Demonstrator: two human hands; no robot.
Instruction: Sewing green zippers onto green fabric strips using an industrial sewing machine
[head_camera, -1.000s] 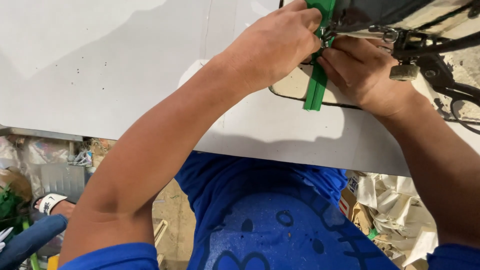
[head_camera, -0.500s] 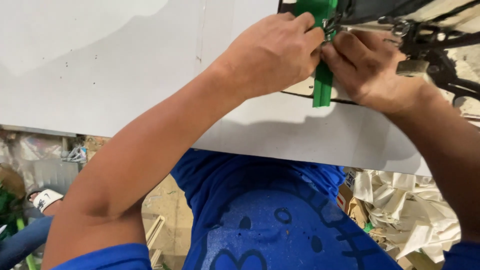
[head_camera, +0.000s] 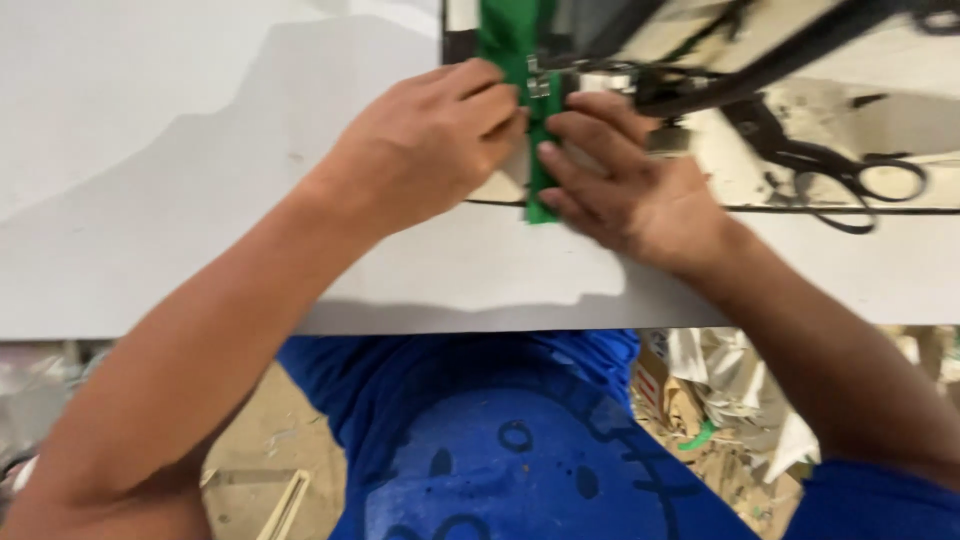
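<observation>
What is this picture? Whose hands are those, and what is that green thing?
The camera sits on a person's head and looks down, so you see their own arms and blue shirt. The left hand and the right hand press on a narrow green strip of cloth from both sides. The strip lies flat on a white table and runs up under the metal parts of a sewing machine. Black scissors lie to the right. Paper scraps lie on the floor below.
</observation>
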